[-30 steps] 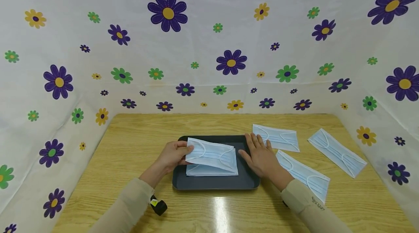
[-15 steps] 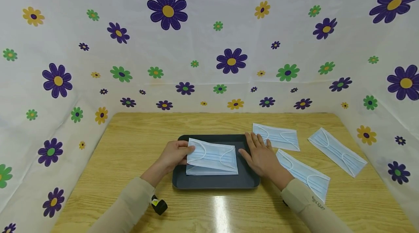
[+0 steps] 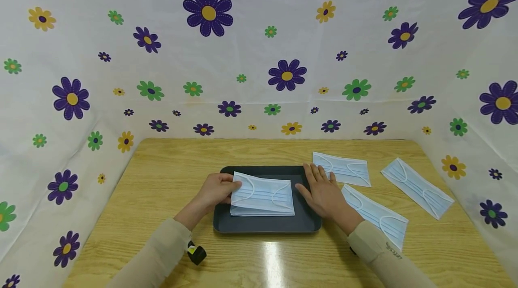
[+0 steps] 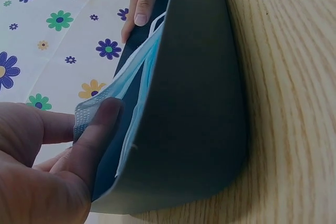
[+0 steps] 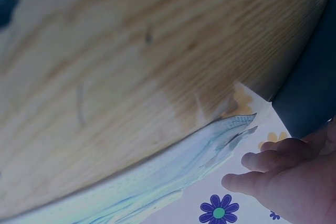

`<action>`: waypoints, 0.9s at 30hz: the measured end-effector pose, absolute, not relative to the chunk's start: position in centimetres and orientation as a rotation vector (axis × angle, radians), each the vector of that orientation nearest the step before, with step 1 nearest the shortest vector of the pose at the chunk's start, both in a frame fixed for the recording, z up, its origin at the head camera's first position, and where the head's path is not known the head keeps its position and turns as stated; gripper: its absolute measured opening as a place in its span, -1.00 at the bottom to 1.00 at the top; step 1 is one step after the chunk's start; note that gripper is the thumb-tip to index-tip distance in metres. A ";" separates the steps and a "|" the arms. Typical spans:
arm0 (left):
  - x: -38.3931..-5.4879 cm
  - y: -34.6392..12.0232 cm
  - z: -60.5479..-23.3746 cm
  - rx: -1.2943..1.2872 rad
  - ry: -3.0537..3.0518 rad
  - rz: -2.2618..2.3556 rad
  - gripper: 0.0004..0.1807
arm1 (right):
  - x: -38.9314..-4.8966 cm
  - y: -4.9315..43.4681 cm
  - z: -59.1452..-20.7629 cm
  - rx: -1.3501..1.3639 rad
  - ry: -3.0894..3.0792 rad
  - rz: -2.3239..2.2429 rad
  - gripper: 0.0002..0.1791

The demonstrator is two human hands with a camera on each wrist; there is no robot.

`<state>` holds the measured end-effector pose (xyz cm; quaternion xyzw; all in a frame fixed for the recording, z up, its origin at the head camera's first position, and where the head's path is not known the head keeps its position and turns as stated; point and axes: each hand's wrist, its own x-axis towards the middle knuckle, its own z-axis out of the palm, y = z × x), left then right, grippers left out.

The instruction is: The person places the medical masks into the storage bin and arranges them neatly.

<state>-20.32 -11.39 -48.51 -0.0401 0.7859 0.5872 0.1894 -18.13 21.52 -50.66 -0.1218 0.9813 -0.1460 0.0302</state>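
Note:
In the head view my left hand (image 3: 215, 190) pinches the left end of a pale blue face mask (image 3: 261, 192) between thumb and fingers. Its held end is raised, while the far end lies on more masks (image 3: 259, 212) stacked in a dark grey tray (image 3: 267, 226). The left wrist view shows a gap between the pinched mask (image 4: 113, 90) and those under it (image 4: 134, 124). My right hand (image 3: 325, 194) rests palm down at the tray's right rim, fingers straight and the thumb spread over the inside.
Three more masks lie right of the tray: one at the back (image 3: 344, 170), one at the far right (image 3: 417, 189), and one by the right wrist (image 3: 378, 216), partly under the forearm. Flowered white cloth (image 3: 251, 54) stands behind and beside the wooden table (image 3: 182, 157).
The raised end of the pinched mask has come down slightly and moved a little right with my left hand, narrowing the gap below. My right hand stays put.

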 end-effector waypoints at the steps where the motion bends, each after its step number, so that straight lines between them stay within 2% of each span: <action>1: -20.3 -11.4 -48.5 -0.102 2.209 1.649 -0.74 | -18.1 21.5 -50.7 -0.376 3.026 -0.450 -0.12; 18: -20.3 -11.6 -48.5 -0.043 2.228 1.600 -0.73 | -18.0 21.5 -50.5 -0.381 3.028 -0.438 -0.13; 27: -20.2 -11.9 -48.1 -0.042 2.310 1.504 -0.61 | -18.0 21.4 -50.4 -0.389 3.044 -0.426 -0.14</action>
